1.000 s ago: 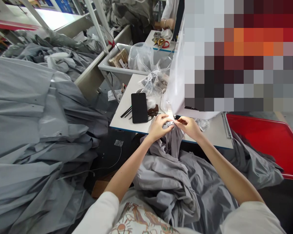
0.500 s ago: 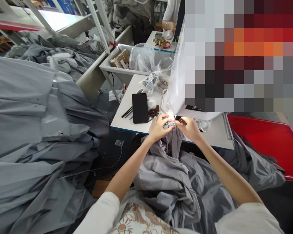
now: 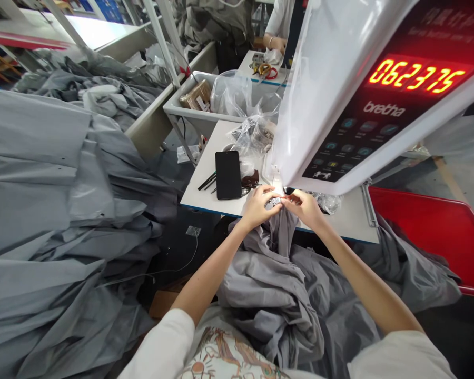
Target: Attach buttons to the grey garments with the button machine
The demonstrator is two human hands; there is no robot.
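Grey fabric (image 3: pixel 268 287) lies bunched across the lap and rises to the table edge. My left hand (image 3: pixel 259 206) is closed on its upper end, thumb and fingers pinching it. From the other side my right hand (image 3: pixel 307 209) pinches the same end, its fingertips almost touching the left ones. Both hands are right under the lit head of a white machine (image 3: pixel 319 84) with a red number display (image 3: pixel 416 76). Small shiny metal bits show between the fingertips, too small to name.
Left of my hands, a black phone (image 3: pixel 228 175) lies on the white table (image 3: pixel 199 192), beside dark pens (image 3: pixel 207 180) and plastic bags (image 3: pixel 256 134). Behind stands a grey bin (image 3: pixel 187 110). Grey fabric piles (image 3: pixel 35 158) fill the left; a red tray (image 3: pixel 438 216) is at right. A co-worker's hand (image 3: pixel 277 43) shows behind.
My hands have hardly moved and keep their pinch on the fabric. The view has shifted very slightly. The machine's panel, covered by blocks before, now shows.
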